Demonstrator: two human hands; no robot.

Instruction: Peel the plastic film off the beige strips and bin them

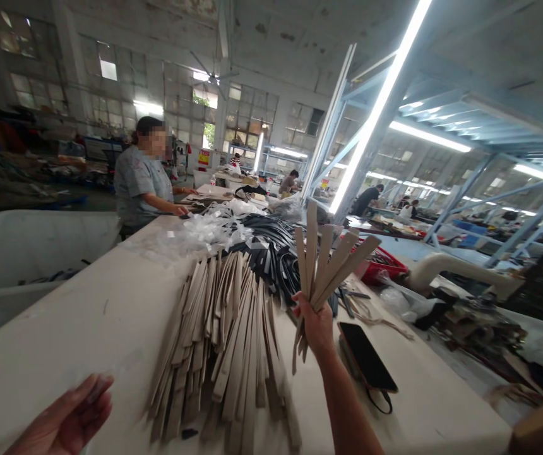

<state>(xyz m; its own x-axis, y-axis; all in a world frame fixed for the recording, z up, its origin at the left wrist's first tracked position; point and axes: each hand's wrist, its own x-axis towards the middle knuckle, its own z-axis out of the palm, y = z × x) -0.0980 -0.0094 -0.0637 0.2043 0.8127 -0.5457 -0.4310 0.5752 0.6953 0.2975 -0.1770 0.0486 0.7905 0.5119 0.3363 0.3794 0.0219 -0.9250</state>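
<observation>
My right hand (316, 325) is closed around a fanned bunch of beige fabric strips (323, 259), raised above the table. My left hand (75, 414) is low at the left, with its fingers curled in and the tips close together. I see nothing held in it. Between my hands, a large pile of similar beige strips (233, 328) lies lengthwise on the pale table (86, 335). Behind that pile are dark curved strips (276, 246) and a heap of translucent white strips (205, 227).
A black phone (367, 357) lies right of my right forearm. Beyond it are a red basket (385, 265) and a sewing-machine-like arm (461, 268). A white bin (39, 240) stands at left. A co-worker (143, 180) stands across the table's far left edge.
</observation>
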